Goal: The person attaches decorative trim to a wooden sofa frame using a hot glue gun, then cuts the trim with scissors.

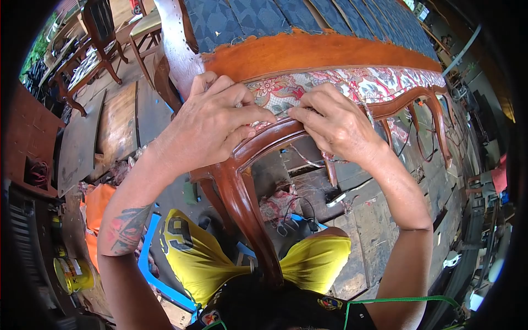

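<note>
A long seat with a carved, glossy brown wooden frame (267, 142) stands before me, and floral fabric (341, 82) covers its front part. Where that fabric meets the wooden rail, my left hand (212, 124) has its fingers closed, the index fingertip pressed at the edge. Close beside it, my right hand (341, 124) pinches at the same edge, thumb and index together. A thin patterned trim strip (369, 113) hangs by the right hand and seems to run to the fingertips; the pinched part is mostly hidden. The seat's curved front leg (245, 212) comes down between my knees.
Blue upholstery (236, 22) and a bare orange-brown board (308, 54) lie behind the floral fabric. Wooden chairs (102, 41) stand at the back left. A yellow bucket (74, 275) is at lower left. Fabric scraps (279, 204) and cords lie on the plank floor (352, 231).
</note>
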Demonstrator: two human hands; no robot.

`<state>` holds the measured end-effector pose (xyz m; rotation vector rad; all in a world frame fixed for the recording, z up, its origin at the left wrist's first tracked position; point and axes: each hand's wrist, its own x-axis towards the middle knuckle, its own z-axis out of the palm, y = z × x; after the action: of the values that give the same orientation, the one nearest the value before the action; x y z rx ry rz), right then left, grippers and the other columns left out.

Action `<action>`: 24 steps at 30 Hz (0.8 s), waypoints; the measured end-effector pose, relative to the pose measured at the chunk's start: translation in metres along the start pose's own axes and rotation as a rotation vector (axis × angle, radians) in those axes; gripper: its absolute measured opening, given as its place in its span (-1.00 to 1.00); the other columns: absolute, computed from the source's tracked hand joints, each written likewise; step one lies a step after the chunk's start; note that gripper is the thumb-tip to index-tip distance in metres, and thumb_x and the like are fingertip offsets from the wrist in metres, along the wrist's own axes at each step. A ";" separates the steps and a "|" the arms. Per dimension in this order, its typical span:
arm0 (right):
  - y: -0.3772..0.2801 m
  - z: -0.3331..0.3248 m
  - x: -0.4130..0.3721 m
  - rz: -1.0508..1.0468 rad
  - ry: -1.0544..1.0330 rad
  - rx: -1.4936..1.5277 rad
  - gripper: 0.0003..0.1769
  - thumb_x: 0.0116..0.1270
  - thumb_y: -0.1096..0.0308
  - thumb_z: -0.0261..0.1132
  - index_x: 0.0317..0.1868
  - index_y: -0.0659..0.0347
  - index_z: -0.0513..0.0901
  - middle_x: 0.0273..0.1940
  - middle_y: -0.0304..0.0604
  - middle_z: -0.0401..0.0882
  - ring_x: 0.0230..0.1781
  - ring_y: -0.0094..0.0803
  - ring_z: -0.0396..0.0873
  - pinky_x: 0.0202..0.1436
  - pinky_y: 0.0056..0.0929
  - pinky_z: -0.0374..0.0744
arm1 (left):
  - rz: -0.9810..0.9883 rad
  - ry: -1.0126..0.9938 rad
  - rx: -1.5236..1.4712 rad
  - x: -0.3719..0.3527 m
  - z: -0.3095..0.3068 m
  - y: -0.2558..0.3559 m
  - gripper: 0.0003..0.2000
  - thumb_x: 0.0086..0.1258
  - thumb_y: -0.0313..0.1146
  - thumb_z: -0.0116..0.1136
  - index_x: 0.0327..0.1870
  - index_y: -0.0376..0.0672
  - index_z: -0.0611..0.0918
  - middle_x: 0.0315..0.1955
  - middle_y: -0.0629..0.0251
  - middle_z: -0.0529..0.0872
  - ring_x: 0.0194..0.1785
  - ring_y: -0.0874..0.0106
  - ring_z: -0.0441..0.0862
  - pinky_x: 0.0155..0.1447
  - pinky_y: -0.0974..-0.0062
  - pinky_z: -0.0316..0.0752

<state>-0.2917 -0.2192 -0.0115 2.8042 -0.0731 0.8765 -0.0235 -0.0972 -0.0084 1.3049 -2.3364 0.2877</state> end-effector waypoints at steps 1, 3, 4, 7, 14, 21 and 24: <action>0.000 0.000 0.000 0.003 -0.004 0.001 -0.62 0.10 0.55 0.49 -0.01 0.29 0.78 -0.13 -0.11 0.60 -0.05 -0.14 0.60 0.04 -0.20 0.72 | 0.002 -0.003 0.004 0.000 0.000 0.000 -0.70 0.45 -0.30 0.41 0.18 0.13 0.87 -0.05 0.36 0.70 0.11 0.25 0.56 0.32 0.15 0.32; 0.001 0.000 0.000 0.008 -0.010 0.001 -0.64 0.12 0.56 0.50 -0.01 0.29 0.78 -0.13 -0.10 0.60 -0.05 -0.13 0.60 0.04 -0.20 0.71 | 0.005 0.000 -0.007 0.000 0.001 -0.002 -0.70 0.45 -0.30 0.41 0.18 0.13 0.86 -0.04 0.35 0.71 0.11 0.25 0.57 0.32 0.15 0.32; 0.001 0.000 0.000 0.024 0.000 0.033 -0.65 0.16 0.58 0.49 0.00 0.30 0.78 -0.15 -0.09 0.62 -0.05 -0.11 0.60 0.05 -0.19 0.70 | 0.008 0.004 -0.016 0.000 0.002 -0.002 -0.70 0.45 -0.30 0.41 0.18 0.13 0.86 -0.04 0.35 0.71 0.11 0.25 0.57 0.32 0.15 0.32; -0.001 0.000 0.007 0.098 0.039 0.108 -0.70 0.24 0.61 0.45 0.01 0.33 0.80 -0.18 -0.04 0.66 -0.05 -0.07 0.62 0.07 -0.13 0.69 | 0.012 0.005 -0.013 0.000 0.000 -0.001 -0.69 0.44 -0.30 0.41 0.19 0.13 0.86 -0.04 0.36 0.71 0.11 0.26 0.57 0.34 0.14 0.31; 0.011 -0.007 0.014 0.307 -0.134 0.261 -0.77 0.37 0.48 0.42 -0.01 0.33 0.87 -0.20 0.04 0.72 -0.04 -0.01 0.68 0.16 -0.01 0.62 | 0.012 -0.001 -0.032 0.000 0.000 -0.003 -0.69 0.44 -0.29 0.42 0.19 0.13 0.86 -0.03 0.37 0.71 0.12 0.26 0.58 0.37 0.12 0.28; 0.014 -0.009 0.016 0.414 -0.187 0.372 -0.79 0.46 0.35 0.44 -0.02 0.27 0.88 -0.20 0.01 0.76 -0.03 -0.02 0.70 0.18 -0.02 0.60 | 0.005 -0.001 -0.033 0.001 0.000 -0.002 -0.68 0.45 -0.28 0.41 0.20 0.14 0.85 -0.05 0.36 0.70 0.12 0.27 0.58 0.39 0.10 0.27; 0.014 -0.010 0.020 0.433 -0.234 0.336 -0.74 0.47 0.28 0.49 0.04 0.22 0.89 -0.17 0.01 0.79 -0.01 -0.03 0.71 0.22 0.00 0.58 | 0.007 -0.003 -0.038 0.000 0.001 -0.003 -0.68 0.46 -0.29 0.41 0.22 0.14 0.85 -0.05 0.36 0.70 0.14 0.27 0.58 0.40 0.08 0.27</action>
<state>-0.2824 -0.2305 0.0108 3.2627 -0.6454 0.6844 -0.0216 -0.0990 -0.0088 1.2797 -2.3383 0.2422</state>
